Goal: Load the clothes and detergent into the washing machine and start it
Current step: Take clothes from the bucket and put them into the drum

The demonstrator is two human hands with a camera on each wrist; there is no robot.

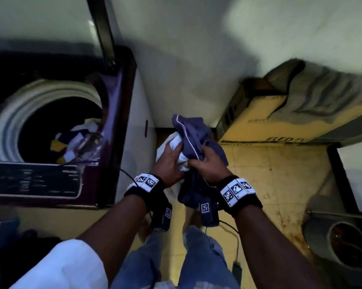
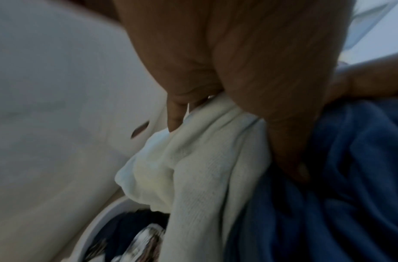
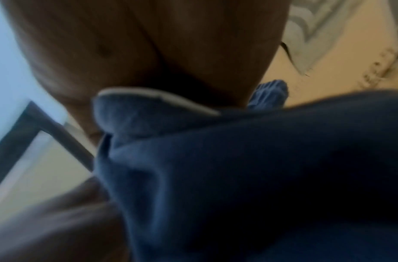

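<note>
Both my hands hold a bundle of clothes in front of me, to the right of the washing machine (image 1: pixel 121 113). My left hand (image 1: pixel 168 161) grips a white knitted garment (image 2: pixel 193 159). My right hand (image 1: pixel 207 163) grips a blue garment with a white piping line (image 1: pixel 190 130), part of which hangs down below my wrists. The top-loader's lid is up and its round drum opening (image 1: pixel 50 122) holds white, blue and yellow clothes (image 1: pixel 71 140). No detergent is in view.
A cardboard box (image 1: pixel 265 122) with a grey cloth (image 1: pixel 321 97) draped over it stands at the right by the wall. A round bucket (image 1: pixel 342 243) sits on the stained yellow floor at lower right. A white basket rim (image 2: pixel 99 226) with dark clothes lies below my hands.
</note>
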